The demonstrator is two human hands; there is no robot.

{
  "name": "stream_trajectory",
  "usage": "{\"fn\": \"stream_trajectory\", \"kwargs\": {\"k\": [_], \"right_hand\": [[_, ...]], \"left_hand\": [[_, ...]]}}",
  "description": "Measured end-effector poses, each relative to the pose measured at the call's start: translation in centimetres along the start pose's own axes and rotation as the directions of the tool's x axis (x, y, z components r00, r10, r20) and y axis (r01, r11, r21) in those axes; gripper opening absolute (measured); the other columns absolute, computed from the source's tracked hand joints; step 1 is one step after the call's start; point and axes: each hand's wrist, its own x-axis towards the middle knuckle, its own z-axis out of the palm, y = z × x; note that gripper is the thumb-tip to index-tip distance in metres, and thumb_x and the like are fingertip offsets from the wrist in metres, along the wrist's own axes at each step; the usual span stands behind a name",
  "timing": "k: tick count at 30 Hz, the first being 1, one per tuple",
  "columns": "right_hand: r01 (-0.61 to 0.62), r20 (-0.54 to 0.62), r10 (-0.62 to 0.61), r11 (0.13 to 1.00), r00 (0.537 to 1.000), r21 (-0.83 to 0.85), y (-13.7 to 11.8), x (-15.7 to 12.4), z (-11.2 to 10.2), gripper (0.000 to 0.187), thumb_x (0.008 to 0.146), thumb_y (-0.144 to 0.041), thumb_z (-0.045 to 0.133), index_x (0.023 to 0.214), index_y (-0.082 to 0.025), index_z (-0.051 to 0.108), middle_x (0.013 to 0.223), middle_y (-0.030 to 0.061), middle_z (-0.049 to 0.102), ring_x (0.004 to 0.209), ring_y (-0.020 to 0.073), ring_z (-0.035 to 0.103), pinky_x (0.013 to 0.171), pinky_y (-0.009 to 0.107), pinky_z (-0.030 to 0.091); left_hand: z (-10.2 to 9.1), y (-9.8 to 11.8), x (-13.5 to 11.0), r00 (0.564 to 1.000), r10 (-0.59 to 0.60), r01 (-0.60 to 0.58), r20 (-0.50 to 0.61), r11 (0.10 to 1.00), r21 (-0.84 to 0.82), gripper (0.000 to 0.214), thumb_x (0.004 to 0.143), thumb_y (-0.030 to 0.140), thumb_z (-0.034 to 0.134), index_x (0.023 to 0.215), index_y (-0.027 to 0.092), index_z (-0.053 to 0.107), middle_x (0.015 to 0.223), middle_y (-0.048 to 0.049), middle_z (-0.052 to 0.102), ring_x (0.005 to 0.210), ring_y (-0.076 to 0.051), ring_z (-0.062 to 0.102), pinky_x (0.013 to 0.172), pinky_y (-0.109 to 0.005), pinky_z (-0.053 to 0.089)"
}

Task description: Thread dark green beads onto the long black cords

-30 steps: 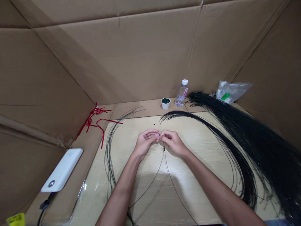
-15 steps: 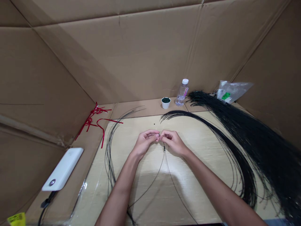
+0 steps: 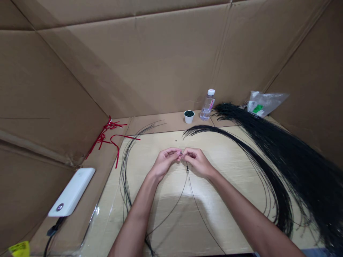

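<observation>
My left hand (image 3: 165,164) and my right hand (image 3: 197,163) meet at the middle of the pale wood-grain board (image 3: 158,150). Their fingertips pinch a thin black cord (image 3: 175,203) at a tiny dark bead (image 3: 181,153). Below them, small black beads (image 3: 187,168) sit on the hanging cord, which splits into two strands. My fingers hide most of the pinched spot. A long arc of black strands (image 3: 249,157) passes to the right of my right hand, and a looser loop (image 3: 124,175) curves left of my left hand.
A large bundle of black strands (image 3: 292,160) spreads at right. At the back stand a white cup of dark beads (image 3: 189,116), a water bottle (image 3: 207,105) and a plastic bag (image 3: 264,103). Red ribbon (image 3: 107,135) and a white power bank (image 3: 71,192) lie left, within cardboard walls (image 3: 160,64).
My hands stay together on the cord, with only slight finger shifts. The whole view drifts a little as my head moves.
</observation>
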Motion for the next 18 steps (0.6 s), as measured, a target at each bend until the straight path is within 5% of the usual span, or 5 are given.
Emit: {"fn": "stream_trajectory", "kwargs": {"k": [18], "right_hand": [[-0.032, -0.013, 0.032, 0.999, 0.999, 0.006, 0.24, 0.14, 0.16, 0.017, 0.085, -0.024, 0.064, 0.069, -0.019, 0.065, 0.067, 0.0, 0.062, 0.062, 0.0144, 0.047, 0.06, 0.028, 0.034]], "left_hand": [[-0.1, -0.04, -0.02, 1.0, 0.008, -0.008, -0.002, 0.999, 0.037, 0.04, 0.073, 0.041, 0.1, 0.097, 0.013, 0.084, 0.083, -0.0059, 0.076, 0.075, -0.014, 0.064, 0.075, -0.027, 0.05]]}}
